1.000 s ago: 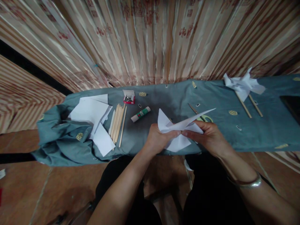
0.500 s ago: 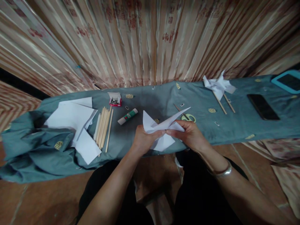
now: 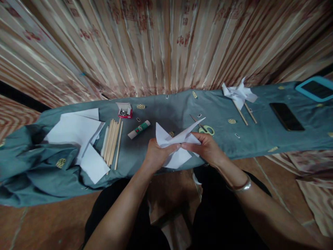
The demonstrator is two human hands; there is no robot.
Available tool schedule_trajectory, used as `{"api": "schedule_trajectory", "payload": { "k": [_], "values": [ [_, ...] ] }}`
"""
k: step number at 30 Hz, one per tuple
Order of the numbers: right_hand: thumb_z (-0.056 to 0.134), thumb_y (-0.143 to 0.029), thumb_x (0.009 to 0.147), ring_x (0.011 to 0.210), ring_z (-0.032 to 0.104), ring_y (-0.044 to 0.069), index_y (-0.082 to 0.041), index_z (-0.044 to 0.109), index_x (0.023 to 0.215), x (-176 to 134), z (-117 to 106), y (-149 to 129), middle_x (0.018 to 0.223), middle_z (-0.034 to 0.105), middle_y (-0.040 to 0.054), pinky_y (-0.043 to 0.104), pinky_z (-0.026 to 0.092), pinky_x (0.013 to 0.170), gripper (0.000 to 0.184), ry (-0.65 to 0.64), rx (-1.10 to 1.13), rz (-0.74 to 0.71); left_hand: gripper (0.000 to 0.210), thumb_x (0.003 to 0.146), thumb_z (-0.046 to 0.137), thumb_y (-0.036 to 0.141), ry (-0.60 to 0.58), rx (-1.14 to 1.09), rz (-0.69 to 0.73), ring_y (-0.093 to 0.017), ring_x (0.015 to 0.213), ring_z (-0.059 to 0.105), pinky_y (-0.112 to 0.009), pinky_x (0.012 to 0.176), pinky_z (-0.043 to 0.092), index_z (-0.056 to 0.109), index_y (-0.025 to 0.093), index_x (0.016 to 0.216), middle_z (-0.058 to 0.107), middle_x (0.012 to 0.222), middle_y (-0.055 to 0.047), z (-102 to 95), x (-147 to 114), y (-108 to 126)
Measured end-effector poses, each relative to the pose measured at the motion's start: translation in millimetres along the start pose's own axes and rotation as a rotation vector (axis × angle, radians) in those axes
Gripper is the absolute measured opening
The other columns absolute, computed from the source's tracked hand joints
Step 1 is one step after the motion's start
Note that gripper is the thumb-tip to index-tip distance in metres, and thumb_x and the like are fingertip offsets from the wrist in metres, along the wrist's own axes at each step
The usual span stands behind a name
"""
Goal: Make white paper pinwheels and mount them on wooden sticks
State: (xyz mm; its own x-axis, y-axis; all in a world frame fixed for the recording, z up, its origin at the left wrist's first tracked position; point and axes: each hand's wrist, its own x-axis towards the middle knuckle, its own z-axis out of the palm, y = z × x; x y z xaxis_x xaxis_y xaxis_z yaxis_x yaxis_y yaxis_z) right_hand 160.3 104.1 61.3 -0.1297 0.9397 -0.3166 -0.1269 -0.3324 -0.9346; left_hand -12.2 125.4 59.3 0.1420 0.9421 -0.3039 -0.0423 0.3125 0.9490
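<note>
A white paper pinwheel (image 3: 179, 160) is held between both hands near the front edge of the cloth-covered table. My left hand (image 3: 158, 152) grips its left side, the thumb pressed on the middle. From the right, my right hand (image 3: 208, 147) pinches the paper with its thumb close to the other thumb. Pointed paper blades stand up above the fingers. Just behind the pinwheel lie scissors (image 3: 206, 130) with pale green handles. To the left of the hands is a green and white glue stick (image 3: 139, 129).
At the left lie white paper sheets (image 3: 75, 130) and several wooden sticks (image 3: 112, 142), with an open red box of small metal pins (image 3: 125, 111) behind. Further right are finished pinwheels (image 3: 239, 93) on sticks, a black phone (image 3: 286, 117) and a blue-framed device (image 3: 316, 89). A curtain (image 3: 156, 52) hangs behind.
The whole view has shifted slightly, so things appear a little further left. Both hands keep nearly the same hold on the paper pinwheel.
</note>
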Motion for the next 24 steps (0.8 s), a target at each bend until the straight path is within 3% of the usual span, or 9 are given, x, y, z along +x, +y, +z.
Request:
{"api": "schedule_trajectory", "payload": {
  "k": [24],
  "values": [
    [0.088, -0.039, 0.058, 0.056, 0.057, 0.011, -0.019, 0.074, 0.077, 1.2, -1.3, 3.9, 0.066, 0.069, -0.0021, 0.024, 0.044, 0.054, 0.031, 0.003, -0.026, -0.017, 0.023, 0.049, 0.083, 0.026, 0.008, 0.028, 0.004, -0.015, 0.056, 0.060, -0.023, 0.051, 0.046, 0.071, 0.012, 0.062, 0.068, 0.059, -0.001, -0.2, 2.1, -2.6]
  ]
}}
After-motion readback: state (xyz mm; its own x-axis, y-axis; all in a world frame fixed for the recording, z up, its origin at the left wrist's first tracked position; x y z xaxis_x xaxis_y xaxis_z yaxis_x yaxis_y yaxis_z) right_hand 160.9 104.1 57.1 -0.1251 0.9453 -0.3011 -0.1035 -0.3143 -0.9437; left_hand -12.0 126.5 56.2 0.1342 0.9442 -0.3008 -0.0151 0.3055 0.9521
